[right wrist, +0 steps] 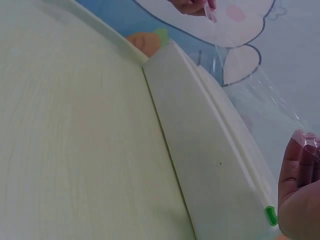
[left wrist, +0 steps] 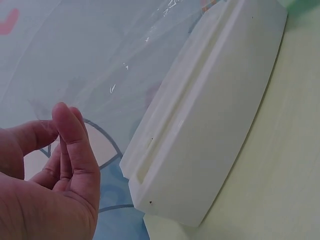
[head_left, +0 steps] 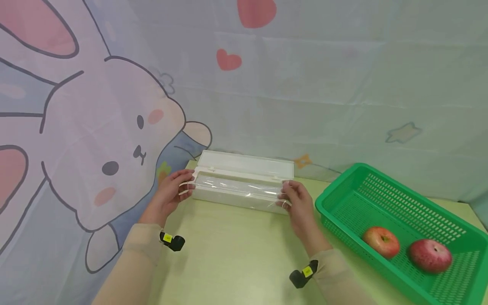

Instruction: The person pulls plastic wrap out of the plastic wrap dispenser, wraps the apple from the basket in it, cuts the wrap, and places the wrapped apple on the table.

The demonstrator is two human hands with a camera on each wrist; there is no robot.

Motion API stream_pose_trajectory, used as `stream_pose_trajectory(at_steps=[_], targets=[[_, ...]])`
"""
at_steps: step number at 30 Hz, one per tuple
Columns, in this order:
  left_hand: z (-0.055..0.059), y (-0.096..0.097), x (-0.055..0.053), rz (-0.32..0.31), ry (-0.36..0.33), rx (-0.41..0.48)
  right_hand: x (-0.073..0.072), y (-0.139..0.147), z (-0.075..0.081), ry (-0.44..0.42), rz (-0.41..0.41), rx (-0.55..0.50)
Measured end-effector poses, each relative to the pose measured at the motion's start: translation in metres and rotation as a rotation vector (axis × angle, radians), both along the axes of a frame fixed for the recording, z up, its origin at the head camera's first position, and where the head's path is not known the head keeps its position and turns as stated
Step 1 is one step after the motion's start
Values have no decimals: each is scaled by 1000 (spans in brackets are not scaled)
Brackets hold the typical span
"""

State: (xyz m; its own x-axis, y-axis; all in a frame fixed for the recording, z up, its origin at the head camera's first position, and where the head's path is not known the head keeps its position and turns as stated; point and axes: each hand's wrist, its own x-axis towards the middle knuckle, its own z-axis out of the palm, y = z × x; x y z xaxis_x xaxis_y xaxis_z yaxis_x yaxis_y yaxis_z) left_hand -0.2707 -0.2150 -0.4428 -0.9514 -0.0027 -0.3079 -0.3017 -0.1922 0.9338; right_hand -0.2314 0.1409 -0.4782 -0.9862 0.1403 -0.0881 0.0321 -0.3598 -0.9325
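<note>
A white plastic-wrap dispenser [head_left: 236, 201] stands on the table near the back wall, its lid [head_left: 245, 164] raised. Clear plastic wrap [head_left: 240, 185] is stretched between the two hands, in front of the lid and over the box. The left hand [head_left: 169, 192] pinches the left end of the film between thumb and fingertips, as the left wrist view also shows. At the other end, the right hand [head_left: 301, 203] pinches the film, which bunches around its fingertips [right wrist: 300, 137]. A small green piece [right wrist: 271, 215] sits on the dispenser's near end in the right wrist view.
To the right stands a green plastic basket [head_left: 324, 207] holding a red-yellow apple [head_left: 381, 242] and a darker red apple [head_left: 431, 256]. Behind the pale table [head_left: 228, 254] hangs a cloth [head_left: 305, 84] printed with a rabbit and hearts.
</note>
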Motion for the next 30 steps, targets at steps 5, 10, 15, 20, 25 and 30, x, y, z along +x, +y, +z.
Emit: stream_pose_trajectory(at_steps=[5, 10, 15, 20, 25, 30], targets=[[9, 0, -1, 11, 17, 3, -4, 3, 8, 9, 10, -21], [19, -5, -1, -23, 47, 3, -5, 6, 19, 31, 32, -22], [32, -10, 0, -54, 77, 18, -4, 7, 29, 77, 53, -17], [47, -12, 3, -51, 97, 51, -4, 5, 41, 104, 57, -31], [61, -12, 6, -34, 107, 69, -1, 4, 55, 134, 52, -60], [73, -13, 11, -37, 145, 67, 3, 5, 67, 164, 66, -64]])
